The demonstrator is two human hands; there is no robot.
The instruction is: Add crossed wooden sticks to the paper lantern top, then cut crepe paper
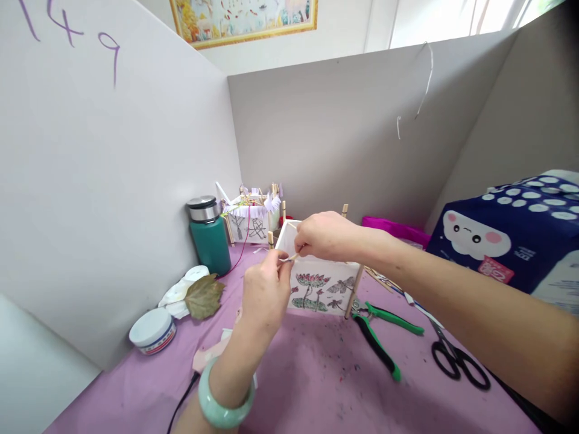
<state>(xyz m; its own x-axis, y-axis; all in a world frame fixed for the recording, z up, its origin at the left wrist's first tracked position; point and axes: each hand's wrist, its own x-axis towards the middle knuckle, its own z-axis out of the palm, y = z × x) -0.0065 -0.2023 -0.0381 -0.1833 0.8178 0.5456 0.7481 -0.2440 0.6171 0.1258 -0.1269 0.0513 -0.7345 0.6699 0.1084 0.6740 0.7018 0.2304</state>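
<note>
A box-like frame of wooden sticks with white panels (316,292) stands on the purple cloth; its front panel shows drawn lotus flowers and a dragonfly. My left hand (268,289) pinches at the frame's front left top corner, thumb and forefinger pressed together. Close beside it, my right hand (323,236) reaches across the top of the frame with its fingers closed on a thin wooden stick (294,257). The stick's end lies near my left fingertips. What exactly my left fingers grip is too small to tell.
Green-handled pliers (377,337) and black scissors (459,363) lie at the right, before a blue package (497,241). At the left are a teal bottle (210,241), a dry leaf (204,296) and a white round tub (152,331). Another decorated frame (251,224) stands behind.
</note>
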